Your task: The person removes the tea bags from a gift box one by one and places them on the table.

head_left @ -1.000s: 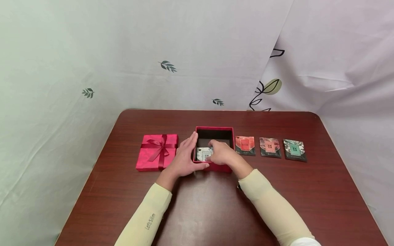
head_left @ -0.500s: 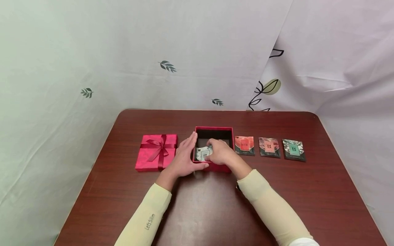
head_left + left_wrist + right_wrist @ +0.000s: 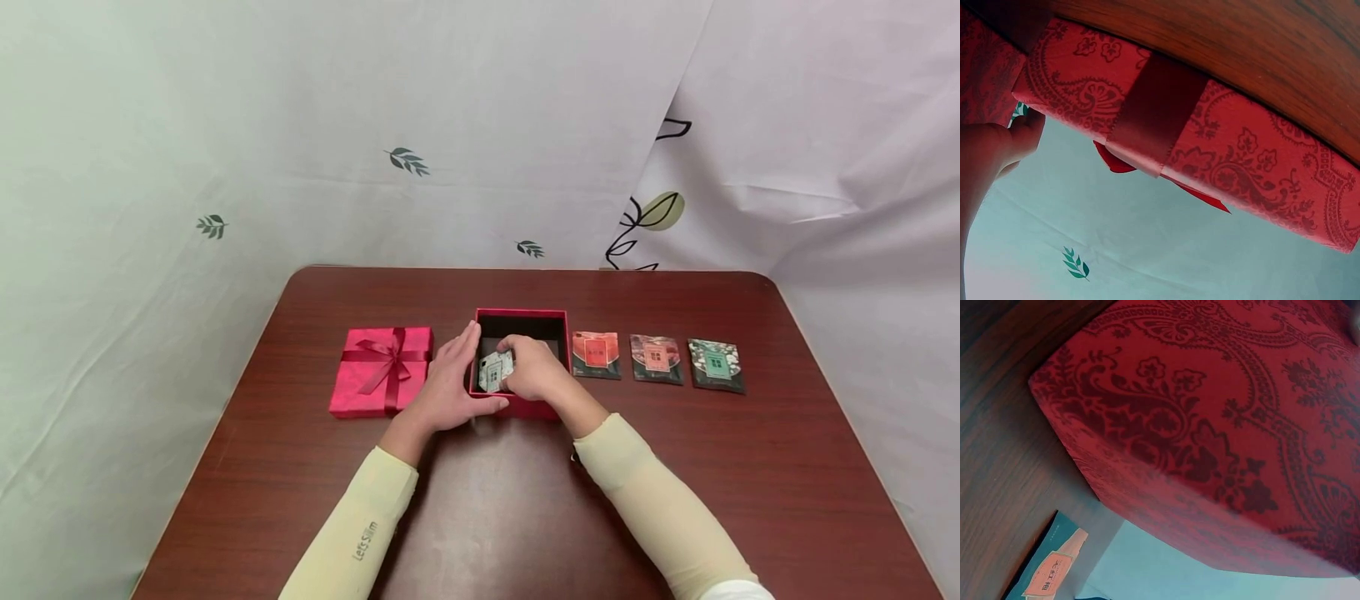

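The right hand (image 3: pixel 534 371) is reaching into the open red box (image 3: pixel 522 317) and pinching a small white-and-green packet (image 3: pixel 495 370) between curled fingers and thumb. The packet is sitting tilted up on edge at the near left corner of the box, partly above the rim. It's a pale pouch with a grey-green mottled print and a little square green label in the middle; can't read what's on it.

The left hand (image 3: pixel 450 385) is lying flat against the box's left outer wall, fingers straight and pointing away from the person, thumb resting along the front corner, so it's pressing rather than gripping. Both arms are wearing cream sleeves.

The box is looking pretty fancy up close: the right wrist view is showing deep red walls with a darker paisley and flower pattern (image 3: pixel 1222 425). Inside it's dark.

Just to the left of the box, the lid (image 3: pixel 383 371) is lying on the brown wooden table (image 3: pixel 480 508), the same red, with a red ribbon bow on top. To the right of the box three more packets are sitting in a row: an orange-red one (image 3: pixel 596 354) just beside the box, a pinkish one (image 3: pixel 656 359), then a dark green one (image 3: pixel 716 365).
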A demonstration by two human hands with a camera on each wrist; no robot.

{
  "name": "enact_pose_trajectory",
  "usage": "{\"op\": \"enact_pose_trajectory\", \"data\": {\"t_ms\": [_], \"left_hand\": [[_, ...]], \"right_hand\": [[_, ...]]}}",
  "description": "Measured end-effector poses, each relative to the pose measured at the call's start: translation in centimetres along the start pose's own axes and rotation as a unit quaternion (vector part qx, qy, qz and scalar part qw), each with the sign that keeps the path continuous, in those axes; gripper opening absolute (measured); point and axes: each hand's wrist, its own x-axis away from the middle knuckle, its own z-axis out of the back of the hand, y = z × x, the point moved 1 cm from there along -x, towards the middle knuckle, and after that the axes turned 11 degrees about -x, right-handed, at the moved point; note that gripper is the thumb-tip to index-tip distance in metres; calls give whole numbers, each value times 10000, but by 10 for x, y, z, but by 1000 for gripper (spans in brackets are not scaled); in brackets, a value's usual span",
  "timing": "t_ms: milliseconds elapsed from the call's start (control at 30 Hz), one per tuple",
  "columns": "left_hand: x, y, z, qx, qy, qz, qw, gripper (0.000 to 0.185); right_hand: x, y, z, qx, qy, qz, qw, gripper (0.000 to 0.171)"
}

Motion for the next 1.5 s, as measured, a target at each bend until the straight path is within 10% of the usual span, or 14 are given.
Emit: {"op": "enact_pose_trajectory", "data": {"t_ms": [1500], "left_hand": [[0, 2, 2, -15, -131, 134, 9998, 122]], "right_hand": [[37, 12, 49, -1517, 507, 20, 9871, 55]]}}
